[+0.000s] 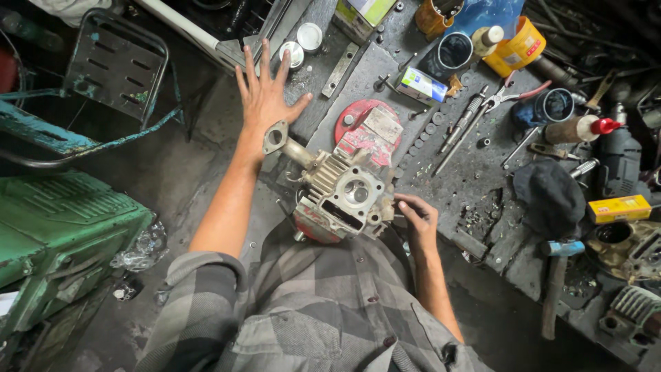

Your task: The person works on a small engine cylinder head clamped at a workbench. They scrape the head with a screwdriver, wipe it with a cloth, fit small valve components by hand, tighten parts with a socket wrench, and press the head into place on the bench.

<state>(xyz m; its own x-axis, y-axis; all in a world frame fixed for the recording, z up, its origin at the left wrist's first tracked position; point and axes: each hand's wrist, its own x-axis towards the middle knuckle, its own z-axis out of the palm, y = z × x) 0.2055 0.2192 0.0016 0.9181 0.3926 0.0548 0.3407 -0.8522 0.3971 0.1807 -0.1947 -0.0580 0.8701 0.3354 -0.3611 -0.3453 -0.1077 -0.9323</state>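
1. Looking down from the head camera, a grey checked shirt sleeve (206, 303) is seen nearest, at the bottom of the view.
2. Just beyond the shirt, a small engine cylinder head (343, 189) with cooling fins is set on the dark, greasy workbench (475, 172); it serves as the landmark for everything else.
3. At the near right edge of the cylinder head, the right hand (416, 219) is curled with its fingertips pressed against the casting; whether something small is pinched between them cannot be told.
4. Beyond the cylinder head to the left, the left hand (265, 96) is spread wide with fingers apart, holding nothing, its wrist just beside the flanged pipe (284, 141) that sticks out of the cylinder head.
5. Directly behind the cylinder head, a red round cover (358, 114) is laid, partly hidden by it.
6. Right of the cylinder head, a row of washers (427, 134), a rod-shaped tool (460, 127) and pliers with red handles (513, 96) are scattered.
7. Far right of it, a yellow box (618, 208) is seen.
8. Furthest beyond it, an orange tin (520, 45) and two round silver caps (303, 43) are placed.
9. Well left of it, a green machine housing (55, 234) is found.
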